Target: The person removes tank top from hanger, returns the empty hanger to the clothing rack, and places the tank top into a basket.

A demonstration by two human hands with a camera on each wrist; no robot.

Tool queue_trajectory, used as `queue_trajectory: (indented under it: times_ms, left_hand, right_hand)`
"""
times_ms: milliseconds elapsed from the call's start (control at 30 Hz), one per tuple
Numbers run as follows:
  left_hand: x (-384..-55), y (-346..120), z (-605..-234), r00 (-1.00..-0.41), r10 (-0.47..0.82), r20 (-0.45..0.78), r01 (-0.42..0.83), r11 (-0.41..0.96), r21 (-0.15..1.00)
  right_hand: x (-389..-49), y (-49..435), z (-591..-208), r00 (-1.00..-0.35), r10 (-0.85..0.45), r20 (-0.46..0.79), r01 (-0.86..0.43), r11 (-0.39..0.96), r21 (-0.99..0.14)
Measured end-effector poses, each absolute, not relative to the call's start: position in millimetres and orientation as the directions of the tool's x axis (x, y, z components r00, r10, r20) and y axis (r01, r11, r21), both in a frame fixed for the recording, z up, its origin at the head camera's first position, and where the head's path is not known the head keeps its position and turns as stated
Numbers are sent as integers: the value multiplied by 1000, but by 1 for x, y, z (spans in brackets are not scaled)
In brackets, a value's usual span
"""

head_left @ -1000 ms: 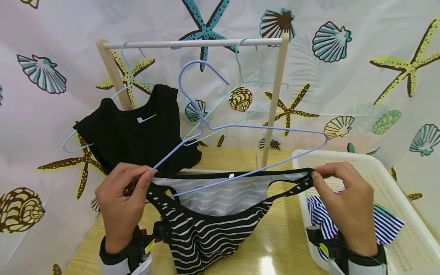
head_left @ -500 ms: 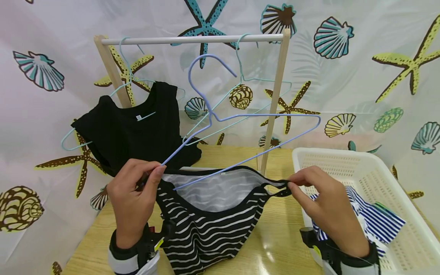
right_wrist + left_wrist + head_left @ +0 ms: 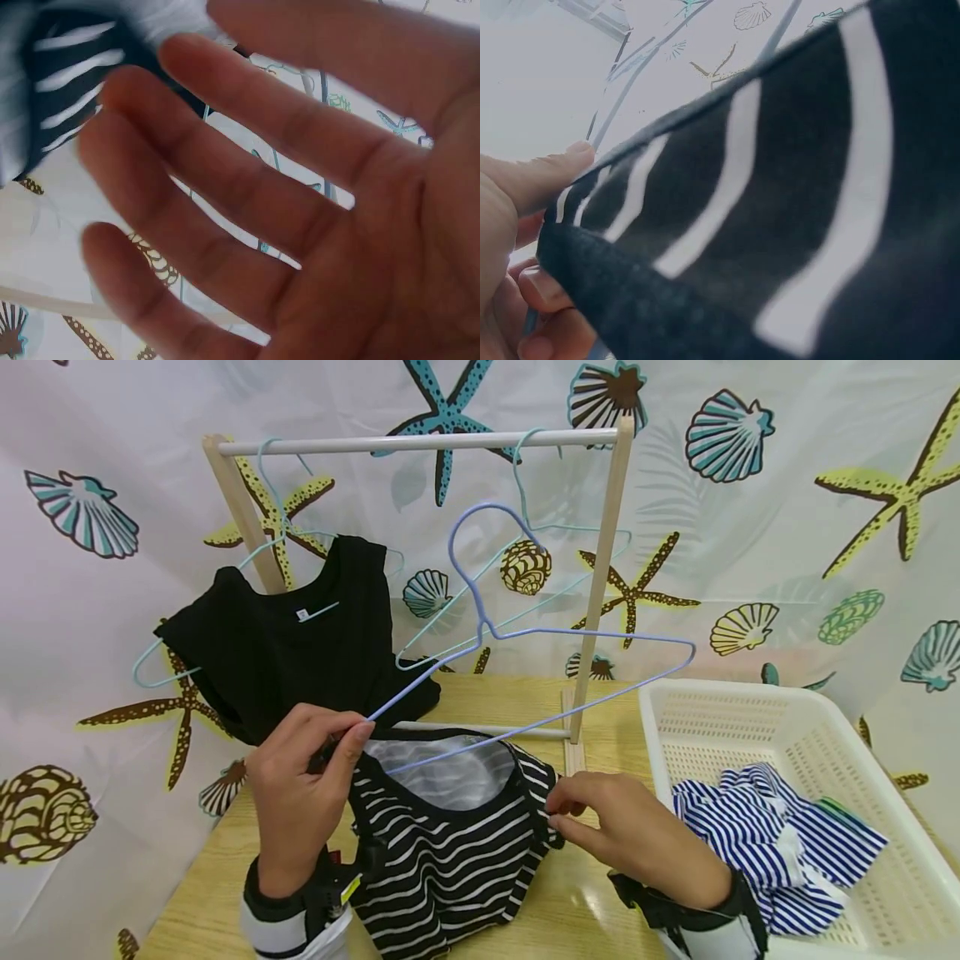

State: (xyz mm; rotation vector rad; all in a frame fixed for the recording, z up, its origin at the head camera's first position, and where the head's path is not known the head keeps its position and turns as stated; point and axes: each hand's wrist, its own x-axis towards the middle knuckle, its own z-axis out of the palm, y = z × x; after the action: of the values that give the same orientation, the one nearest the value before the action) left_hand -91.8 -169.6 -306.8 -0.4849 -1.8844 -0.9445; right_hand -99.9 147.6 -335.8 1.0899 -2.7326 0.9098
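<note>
My left hand (image 3: pixel 303 789) pinches one shoulder of a black-and-white striped tank top (image 3: pixel 450 852) together with the lower left end of a lilac hanger (image 3: pixel 482 612). The hanger's left end goes inside the neck opening; its right arm sticks out bare above the top. In the left wrist view, thumb and fingers hold striped cloth (image 3: pixel 690 195). My right hand (image 3: pixel 630 835) is at the top's other shoulder, which flops outward, fingertips right at the cloth. The right wrist view shows that hand's fingers (image 3: pixel 247 169) extended and spread, with striped fabric beyond their tips.
Behind stands a wooden rack with a white rail (image 3: pixel 420 442). A black sleeveless top (image 3: pixel 300 652) hangs there on a mint hanger, beside a bare mint hanger (image 3: pixel 450 602). At right, a white basket (image 3: pixel 862 760) holds blue-striped clothing (image 3: pixel 772 835) on the wooden table (image 3: pixel 607 910).
The right hand has moved left and down, and the strap it pinched has gone slack and folded over the shoulder. The hanger's hook has shifted right. The left hand keeps its pinch, slightly farther right.
</note>
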Motion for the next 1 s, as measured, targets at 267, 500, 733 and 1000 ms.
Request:
queue_trajectory:
  times_ms: [267, 500, 733, 1000]
  left_hand:
    - [-92, -167, -307, -508, -5, 861, 662, 638, 394]
    - [-90, -162, -307, -601, 123, 790, 666, 623, 409]
    - [-90, -155, -308, -620, 204, 757, 696, 588, 412]
    - [-87, -153, -305, -658, 210, 723, 675, 589, 444]
  right_hand:
    - [-96, 162, -320, -663, -444, 603, -736, 532, -417]
    - [-95, 176, -305, -527, -47, 849, -718, 559, -415]
    - [-100, 176, -310, -553, -142, 821, -712, 593, -377]
    - [-99, 180, -309, -531, -176, 829, -746, 560, -359]
